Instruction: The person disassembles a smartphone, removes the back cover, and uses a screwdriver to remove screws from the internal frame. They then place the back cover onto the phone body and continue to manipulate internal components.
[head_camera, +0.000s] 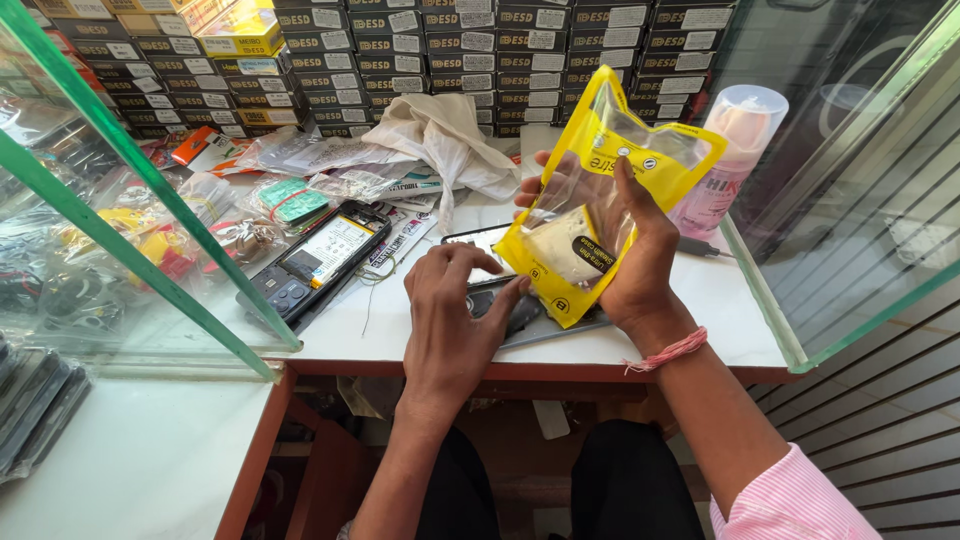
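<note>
My right hand (625, 255) holds up a yellow and clear plastic pouch (600, 190), thumb on its front and fingers behind it. A pale flat item shows through the pouch's clear window. My left hand (450, 320) rests with fingers curled on a dark phone (500, 300) that lies on the white counter (700, 320). A second phone (475, 240) with a lit screen lies just beyond my left hand, partly hidden by the pouch.
Stacked dark boxes (450, 50) line the back. A disassembled phone (315, 260), small bags of parts (290, 200), a white cloth bag (440, 135) and a pink bottle (725, 160) sit on the counter. Glass panes (150, 200) (860, 220) stand on both sides.
</note>
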